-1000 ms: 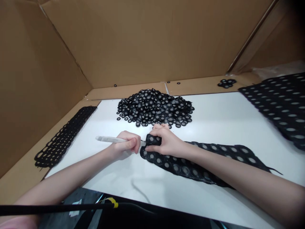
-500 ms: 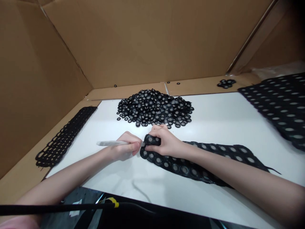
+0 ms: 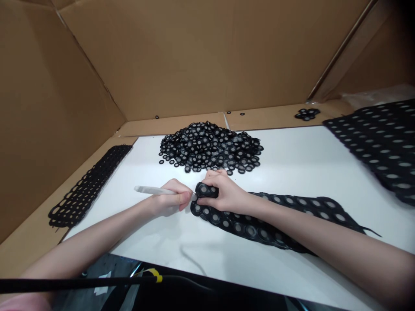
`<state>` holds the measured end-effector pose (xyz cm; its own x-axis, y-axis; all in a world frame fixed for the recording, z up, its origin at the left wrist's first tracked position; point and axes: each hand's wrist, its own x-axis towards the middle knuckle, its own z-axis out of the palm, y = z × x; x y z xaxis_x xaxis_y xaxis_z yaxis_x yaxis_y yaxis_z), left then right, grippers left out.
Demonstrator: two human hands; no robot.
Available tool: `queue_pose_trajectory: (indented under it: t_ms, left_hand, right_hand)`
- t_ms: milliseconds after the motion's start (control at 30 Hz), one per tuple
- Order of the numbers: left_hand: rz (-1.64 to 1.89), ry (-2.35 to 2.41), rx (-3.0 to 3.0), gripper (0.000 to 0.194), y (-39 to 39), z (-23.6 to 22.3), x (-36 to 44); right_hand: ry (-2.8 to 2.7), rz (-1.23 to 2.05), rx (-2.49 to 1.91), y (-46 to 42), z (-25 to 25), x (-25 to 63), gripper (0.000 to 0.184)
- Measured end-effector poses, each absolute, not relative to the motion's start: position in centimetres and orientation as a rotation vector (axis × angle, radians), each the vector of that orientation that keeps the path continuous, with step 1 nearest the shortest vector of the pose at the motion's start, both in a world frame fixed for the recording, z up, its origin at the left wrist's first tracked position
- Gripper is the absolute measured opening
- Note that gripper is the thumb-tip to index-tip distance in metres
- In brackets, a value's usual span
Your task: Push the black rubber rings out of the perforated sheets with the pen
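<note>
My left hand (image 3: 175,196) is closed around a white pen-shaped tool (image 3: 151,190) with a thin tip. That tip meets the left end of a strip of joined black rings (image 3: 238,226), though exactly where it enters is too small to make out. My right hand (image 3: 223,190) pinches the same end of the strip between thumb and fingers, with part of it folded up at the fingertips. From there the strip runs right across the white board, partly hidden under my right forearm, to a loose black strand at its far end.
Behind my hands lies a heap of loose black rings (image 3: 210,147). Sheets of joined rings rest at the left (image 3: 92,185) and right (image 3: 385,147). A small ring cluster (image 3: 307,114) sits at the back. Cardboard walls (image 3: 194,56) enclose the white board (image 3: 149,242). A black cable (image 3: 81,283) crosses the front.
The tool's rear end has risen slightly and shifted right, and less of its metal tip shows beside the strip. My right hand and the strip have hardly moved.
</note>
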<state>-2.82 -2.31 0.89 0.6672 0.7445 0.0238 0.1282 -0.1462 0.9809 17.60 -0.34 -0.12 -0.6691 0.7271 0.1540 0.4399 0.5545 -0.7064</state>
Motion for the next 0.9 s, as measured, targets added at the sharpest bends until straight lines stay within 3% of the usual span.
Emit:
queue_pose_trajectory:
  t_ms: [900]
  left_hand:
    - [0.662, 0.699, 1.468, 0.054, -2.0, 0.1, -3.3]
  right_hand:
    - [-2.36, 0.925, -0.948, -0.1, -0.2, 17.6, 0.03]
